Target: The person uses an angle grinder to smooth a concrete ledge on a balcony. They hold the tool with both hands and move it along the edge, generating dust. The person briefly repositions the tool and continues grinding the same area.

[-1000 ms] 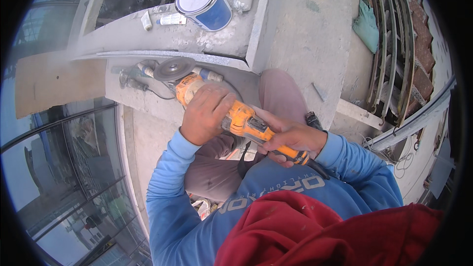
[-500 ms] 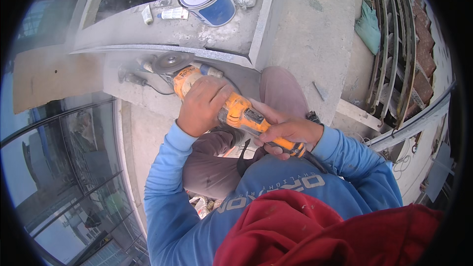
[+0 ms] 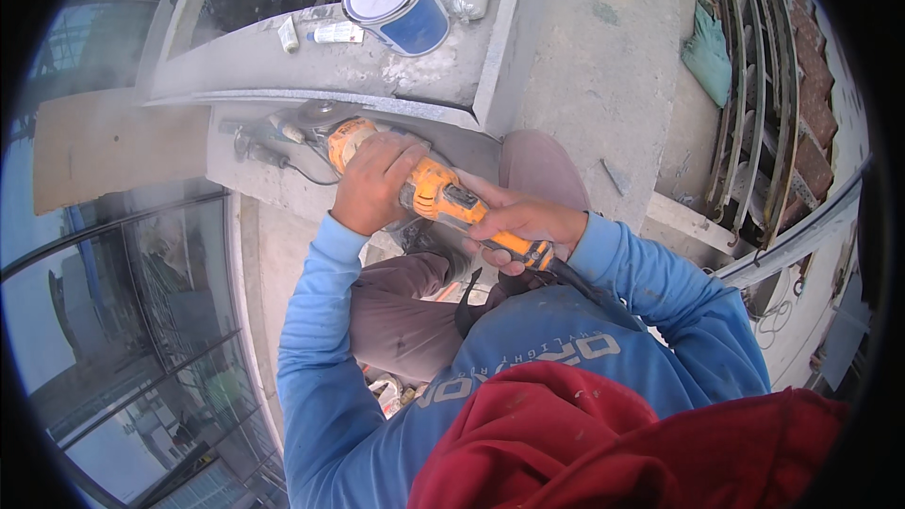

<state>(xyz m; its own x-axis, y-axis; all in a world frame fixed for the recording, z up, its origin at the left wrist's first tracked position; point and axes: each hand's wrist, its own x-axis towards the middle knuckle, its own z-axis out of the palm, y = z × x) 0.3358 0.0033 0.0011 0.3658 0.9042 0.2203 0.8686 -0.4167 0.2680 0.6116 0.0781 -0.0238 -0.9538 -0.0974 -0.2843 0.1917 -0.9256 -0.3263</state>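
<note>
With both hands I hold an orange angle grinder (image 3: 436, 190), tilted from lower right to upper left. My left hand (image 3: 375, 181) wraps round its front body, close behind the head. Farther back, my right hand (image 3: 530, 222) grips the rear handle, where a dark cable leaves. The grinder's round disc (image 3: 326, 113) is at the front edge of a grey slab (image 3: 377, 77), partly hidden by that edge. Haze hangs over the left end of the edge. Whether the disc touches the slab, I cannot tell.
A white-lidded blue bucket (image 3: 415, 24) and two small tubes (image 3: 337, 33) stand or lie on the slab. Another corded tool (image 3: 259, 149) lies below the disc. Brown board (image 3: 118, 146) and glass panes (image 3: 170, 283) are left; metal bars (image 3: 740, 85) and a green bag (image 3: 707, 57) right.
The grinder and both hands have shifted slightly left and its disc has come in closer under the slab edge, showing less of its face. Both hands keep their hold.
</note>
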